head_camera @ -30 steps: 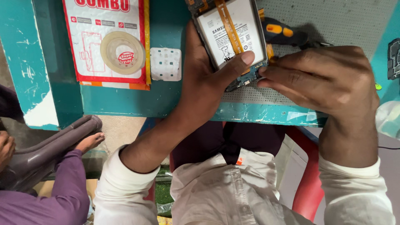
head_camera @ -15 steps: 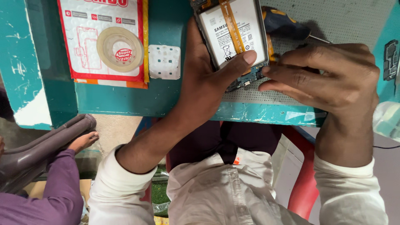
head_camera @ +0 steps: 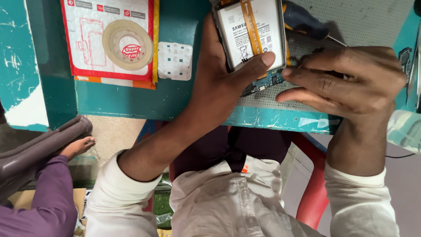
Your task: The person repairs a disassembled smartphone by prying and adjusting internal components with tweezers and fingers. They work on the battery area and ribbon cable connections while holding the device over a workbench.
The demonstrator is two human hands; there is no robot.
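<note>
An opened phone lies back-up on a grey perforated mat, its white battery crossed by an orange strip. My left hand grips the phone from the left, thumb pressed on the battery's lower edge. My right hand rests at the phone's lower right corner, fingertips pinched at the exposed circuit board; whether they hold a small part or tool is hidden. A dark screwdriver with a blue-and-yellow handle lies on the mat just beyond my right hand.
The teal table also carries a red-bordered packet with a tape roll on it, and a white perforated sheet. Another person's purple sleeve and bare foot are at the lower left. A red chair is under me.
The view has shifted slightly, so the table and phone sit a little differently in frame. Both hands stay on the phone's lower end with little visible movement.
</note>
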